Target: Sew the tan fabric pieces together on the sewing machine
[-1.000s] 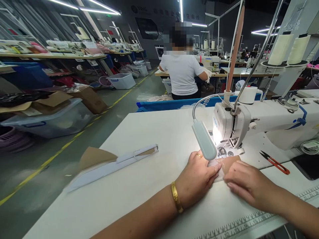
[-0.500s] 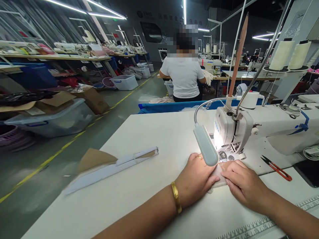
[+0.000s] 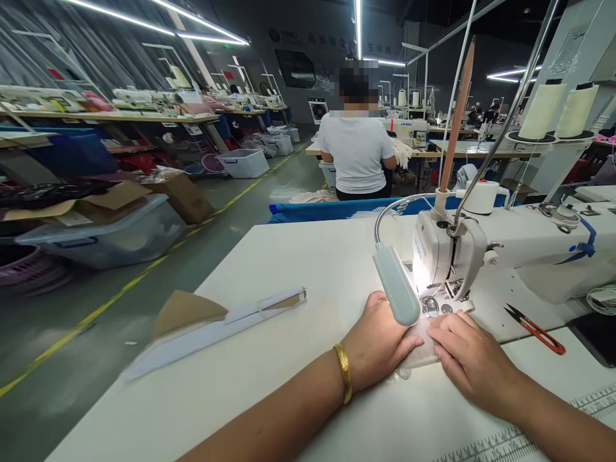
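Observation:
Under the needle area of a white sewing machine (image 3: 433, 256) lies a pale, sheer piece of fabric (image 3: 423, 351). My left hand (image 3: 378, 346), with a gold bangle at the wrist, rests over its left side; the thumb presses on it, while a grey lamp head (image 3: 398, 285) covers some of the fingers. My right hand (image 3: 471, 353) pinches the fabric's right side with bent fingers, close in front of the presser foot. Small clear round bits (image 3: 403, 373) lie at the near edge, too indistinct to name.
Red-handled thread snips (image 3: 535, 328) and a dark phone-like slab (image 3: 594, 337) lie to the right. A printed ruler strip (image 3: 510, 443) runs along the near edge. Folded white and brown card (image 3: 216, 327) sits left. Beyond the table, a person in a white shirt (image 3: 357, 154) sits facing away.
The whole view has shifted slightly downward. My left thumb has moved a little, and more of the pale fabric and the clear bits shows between my hands. Both hands stay at the machine.

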{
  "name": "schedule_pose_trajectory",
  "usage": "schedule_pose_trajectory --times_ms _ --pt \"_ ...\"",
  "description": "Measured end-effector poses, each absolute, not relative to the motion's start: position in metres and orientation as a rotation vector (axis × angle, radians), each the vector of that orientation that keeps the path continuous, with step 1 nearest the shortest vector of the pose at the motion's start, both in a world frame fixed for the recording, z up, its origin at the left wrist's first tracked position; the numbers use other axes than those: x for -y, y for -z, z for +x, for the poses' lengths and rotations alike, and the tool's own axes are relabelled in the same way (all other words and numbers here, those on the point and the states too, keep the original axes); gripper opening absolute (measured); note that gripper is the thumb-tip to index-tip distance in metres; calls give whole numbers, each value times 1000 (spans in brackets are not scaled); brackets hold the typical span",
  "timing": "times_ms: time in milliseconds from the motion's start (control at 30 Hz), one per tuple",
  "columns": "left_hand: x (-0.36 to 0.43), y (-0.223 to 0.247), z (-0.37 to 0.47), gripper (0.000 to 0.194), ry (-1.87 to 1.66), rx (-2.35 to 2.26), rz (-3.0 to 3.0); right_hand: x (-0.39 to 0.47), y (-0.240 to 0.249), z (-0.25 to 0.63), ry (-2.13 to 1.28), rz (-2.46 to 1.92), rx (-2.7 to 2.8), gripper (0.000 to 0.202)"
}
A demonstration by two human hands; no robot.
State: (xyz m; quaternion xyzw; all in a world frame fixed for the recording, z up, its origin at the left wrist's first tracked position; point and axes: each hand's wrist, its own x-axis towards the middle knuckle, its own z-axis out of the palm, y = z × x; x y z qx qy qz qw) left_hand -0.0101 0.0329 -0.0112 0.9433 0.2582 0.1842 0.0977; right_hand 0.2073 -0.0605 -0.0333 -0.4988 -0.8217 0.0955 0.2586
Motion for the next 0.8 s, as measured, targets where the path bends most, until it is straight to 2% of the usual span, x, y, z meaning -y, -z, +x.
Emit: schedule_pose_trajectory --times_ms 800 --pt "-31 14 -11 8 -544 -752 2796 61 39 204 -132 -1326 2235 28"
